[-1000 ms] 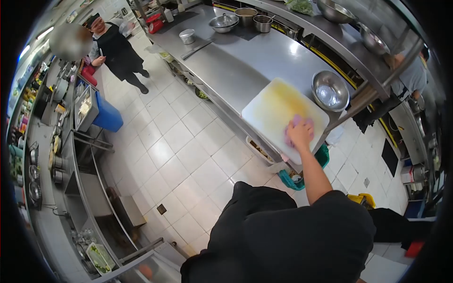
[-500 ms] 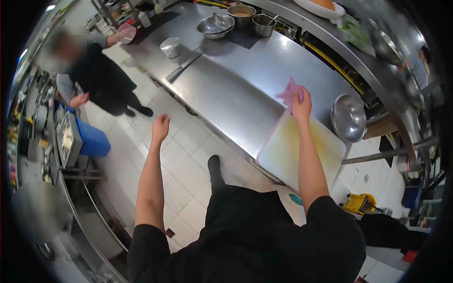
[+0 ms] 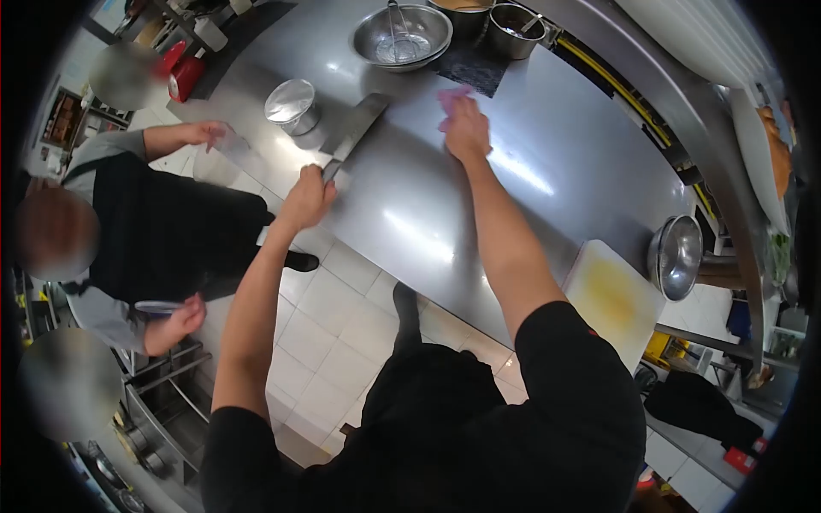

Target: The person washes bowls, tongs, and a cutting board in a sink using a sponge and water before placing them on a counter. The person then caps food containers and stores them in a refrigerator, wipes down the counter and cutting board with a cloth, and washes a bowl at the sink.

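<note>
My left hand [image 3: 308, 198] is closed around the handle of a broad-bladed kitchen knife [image 3: 358, 126] at the near edge of the steel table. Its blade points away, over the tabletop. My right hand [image 3: 469, 130] grips a crumpled pink cloth [image 3: 453, 99] against the table further in, to the right of the blade. Just left of the knife stands a white tub with a foil-like top [image 3: 292, 104].
Steel bowls with a whisk [image 3: 400, 38] and pots [image 3: 516, 32] stand at the back. A stained cutting board [image 3: 617, 295] and more bowls [image 3: 680, 256] are at right. At left, a co-worker [image 3: 171, 222] in a dark apron holds a clear container [image 3: 221, 158].
My left hand has reached forward and taken the knife's handle. My right hand moved the pink cloth forward and left, away from the cutting board. The co-worker has come closer.
</note>
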The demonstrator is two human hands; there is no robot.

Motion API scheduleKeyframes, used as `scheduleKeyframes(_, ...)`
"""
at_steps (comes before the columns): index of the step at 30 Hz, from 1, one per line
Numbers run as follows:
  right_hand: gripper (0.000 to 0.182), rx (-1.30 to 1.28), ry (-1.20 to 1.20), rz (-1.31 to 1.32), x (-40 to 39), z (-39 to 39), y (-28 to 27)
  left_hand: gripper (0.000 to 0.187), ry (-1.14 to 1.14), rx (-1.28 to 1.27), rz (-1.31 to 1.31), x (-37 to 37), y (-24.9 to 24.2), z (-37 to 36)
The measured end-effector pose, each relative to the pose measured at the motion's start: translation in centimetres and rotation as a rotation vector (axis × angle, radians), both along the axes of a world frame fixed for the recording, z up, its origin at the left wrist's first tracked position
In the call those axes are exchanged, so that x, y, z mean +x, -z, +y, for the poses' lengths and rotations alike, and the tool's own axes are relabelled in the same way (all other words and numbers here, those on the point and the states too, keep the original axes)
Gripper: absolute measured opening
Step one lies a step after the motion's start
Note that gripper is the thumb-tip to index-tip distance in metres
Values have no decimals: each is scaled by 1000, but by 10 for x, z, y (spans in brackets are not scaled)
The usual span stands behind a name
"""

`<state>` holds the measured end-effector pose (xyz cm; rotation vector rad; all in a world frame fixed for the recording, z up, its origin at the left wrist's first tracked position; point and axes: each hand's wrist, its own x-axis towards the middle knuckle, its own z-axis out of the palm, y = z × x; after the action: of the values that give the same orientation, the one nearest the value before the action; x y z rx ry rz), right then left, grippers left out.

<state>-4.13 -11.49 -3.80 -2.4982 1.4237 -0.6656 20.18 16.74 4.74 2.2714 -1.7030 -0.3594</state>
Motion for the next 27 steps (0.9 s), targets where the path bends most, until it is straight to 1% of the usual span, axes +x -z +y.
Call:
scheduleKeyframes(1,48,8,9,-3,14,7,5,36,5,-7,76,-12,-19,13)
scheduleKeyframes(2,43,4,-127,-105,27,19,9,36,12,-13,154,-25,-39,26)
scheduleKeyframes(3,39,-4,-261,-207,40,33,12,36,24,-4,153,-38,-59,37)
scheduleKeyframes(4,37,-15,-394,-309,50,49,12,36,-4,1,244,-51,-80,47)
scheduleKeyframes(5,35,-34,-531,-293,55,78,9,36,-32,5,335,-63,-94,54)
scheduleKeyframes(6,34,-58,-668,-276,52,116,-2,36,-19,5,336,-74,-102,57)
scheduleKeyframes(7,31,270,-754,-112,39,158,-44,37,30,12,345,-85,-109,58)
scheduleKeyframes(8,28,167,-885,-144,25,195,-42,38,90,17,351,-97,-115,57)
scheduleKeyframes(9,24,424,-860,-36,-6,232,-88,39,208,-36,244,-112,-117,53)
scheduleKeyframes(10,22,708,-884,-42,-24,259,-71,41,215,24,281,-133,-120,48)
scheduleKeyframes(11,23,281,-1063,-361,-54,292,-9,41,278,-13,284,-156,-109,44)
scheduleKeyframes(12,22,178,-1046,-259,-98,316,-23,41,353,-53,296,-184,-93,41)
scheduleKeyframes(13,24,480,-982,-264,-142,338,-27,41,381,-15,334,-218,-84,40)
scheduleKeyframes(14,29,690,-810,-458,-194,353,-50,41,439,3,359,-252,-70,40)
scheduleKeyframes(15,25,901,-656,-451,-243,360,-62,41,467,11,372,-292,-59,41)
scheduleKeyframes(16,27,965,-448,-583,-296,368,-84,40,478,21,378,-332,-49,47)
scheduleKeyframes(17,30,1025,-252,-718,-352,375,-105,39,521,-15,328,-372,-38,51)
scheduleKeyframes(18,31,956,-66,-783,-403,382,-111,38,559,-54,281,-412,-30,56)
scheduleKeyframes(19,31,892,131,-962,-456,390,-108,36,560,1,286,-450,-28,59)
scheduleKeyframes(20,31,779,298,-963,-502,390,-132,36,581,0,291,-487,-18,63)
scheduleKeyframes(21,32,741,553,-926,-537,389,-159,36,579,-40,228,-519,-4,68)
scheduleKeyframes(22,32,541,588,-773,-584,384,-148,35,568,-81,159,-543,0,71)
scheduleKeyframes(23,32,350,614,-625,-624,376,-128,35,570,-78,145,-561,-5,71)
scheduleKeyframes(25,37,74,714,-567,-667,366,-102,60,489,106,-51,-589,-10,80)
scheduleKeyframes(26,37,92,722,-581,-683,358,-75,60,492,124,-68,-593,-16,90)
scheduleKeyframes(27,39,8,685,-421,-695,348,-40,80,518,88,-156,-591,-24,95)
